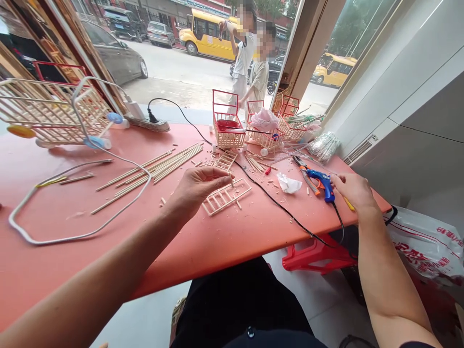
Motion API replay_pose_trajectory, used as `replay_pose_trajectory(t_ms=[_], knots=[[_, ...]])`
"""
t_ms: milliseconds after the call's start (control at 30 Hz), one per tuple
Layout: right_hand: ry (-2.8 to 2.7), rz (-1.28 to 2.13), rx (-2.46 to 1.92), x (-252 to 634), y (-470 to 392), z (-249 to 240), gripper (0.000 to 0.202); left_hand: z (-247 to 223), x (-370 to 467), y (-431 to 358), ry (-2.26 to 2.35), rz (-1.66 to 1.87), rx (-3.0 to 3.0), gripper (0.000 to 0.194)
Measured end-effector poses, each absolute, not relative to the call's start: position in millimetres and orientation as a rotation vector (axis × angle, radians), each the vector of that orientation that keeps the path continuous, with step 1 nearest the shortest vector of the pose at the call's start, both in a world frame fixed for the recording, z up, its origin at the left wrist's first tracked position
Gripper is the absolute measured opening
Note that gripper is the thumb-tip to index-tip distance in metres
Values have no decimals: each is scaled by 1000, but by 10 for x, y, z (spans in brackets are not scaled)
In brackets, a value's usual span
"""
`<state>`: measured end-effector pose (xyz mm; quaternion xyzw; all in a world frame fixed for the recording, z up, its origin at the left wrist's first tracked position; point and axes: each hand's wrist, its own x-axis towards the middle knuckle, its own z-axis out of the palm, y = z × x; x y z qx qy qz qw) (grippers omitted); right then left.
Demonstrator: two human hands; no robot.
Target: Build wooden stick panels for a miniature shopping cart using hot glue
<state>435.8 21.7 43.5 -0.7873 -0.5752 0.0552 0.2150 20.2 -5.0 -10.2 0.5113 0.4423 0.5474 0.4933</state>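
My left hand (pixel 194 189) is closed in a pinch on a short wooden stick (pixel 232 181), held upright over a small ladder-like wooden frame (pixel 225 198). That frame lies flat on the orange-pink table (pixel 181 241), with another small slatted frame (pixel 226 160) just behind it. On the right, my right hand (pixel 353 191) reaches to a blue hot glue gun (pixel 324 183), fingertips right at the rear of its handle. Its fingers look loosely bent and apart, not wrapped round the gun. Orange-handled pliers (pixel 308 178) lie against the glue gun.
Long wooden sticks (pixel 163 164) lie left of centre. Small red-trimmed stick carts (pixel 229 133) stand along the window, a larger cart (pixel 61 113) at far left. A black cord (pixel 268 191) and white cable (pixel 65 240) cross the table. Crumpled tissue (pixel 289 183) lies near the pliers. Two people stand outside.
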Motion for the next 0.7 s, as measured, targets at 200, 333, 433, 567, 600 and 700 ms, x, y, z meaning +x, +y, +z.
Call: replay_pose_trajectory(t_ms=[200, 333, 433, 567, 600, 700], knots=[[-1836, 528, -1354, 3240, 108, 491, 28, -107, 202, -68, 1014, 1292, 1244, 15], [-1965, 994, -1077, 2528, 125, 361, 35, -81, 198, -77, 979, 1263, 1248, 24], [-1899, 1267, -991, 2266, 163, 306, 40, -76, 185, -67, 924, 1268, 1232, 28], [-1804, 1486, -984, 2167, 213, 299, 44, -81, 165, -48, 869, 1299, 1208, 25], [-1792, 1518, -988, 2163, 224, 296, 44, -82, 161, -45, 865, 1297, 1211, 24], [-1781, 1583, -980, 2169, 252, 267, 44, -81, 155, -41, 865, 1289, 1220, 25]])
